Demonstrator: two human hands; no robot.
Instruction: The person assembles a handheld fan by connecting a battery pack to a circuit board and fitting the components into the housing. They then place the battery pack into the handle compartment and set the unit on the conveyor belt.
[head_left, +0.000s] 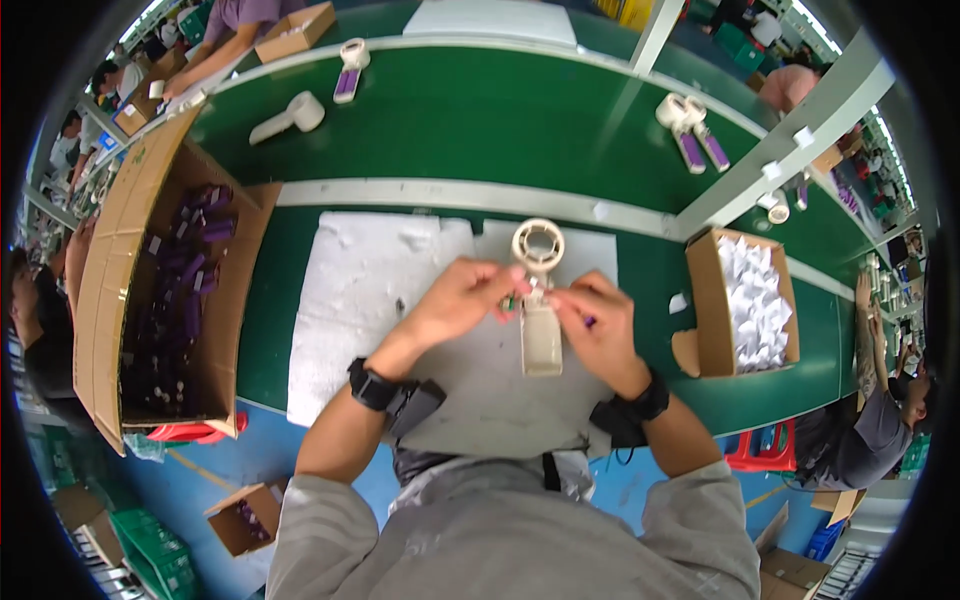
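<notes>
A cream handheld-fan casing (541,350) lies on the foam sheet in front of me, its ring-shaped head pointing away and its hollow handle towards me. Over the neck of the casing, my left hand (450,302) and my right hand (602,322) bring their pinched fingertips close together. Between them shows a small whitish piece (535,288), too small to name. A bit of green shows by my left fingers, and a bit of purple under my right hand; what they belong to is hidden.
Grey-white foam sheets (375,300) cover the green bench. A tall carton (105,330) with purple parts stands left; a small box (708,310) of folded white pieces stands right. Beyond a white rail lie more fan parts (290,118). A metal post (780,140) rises at right. People sit on both sides.
</notes>
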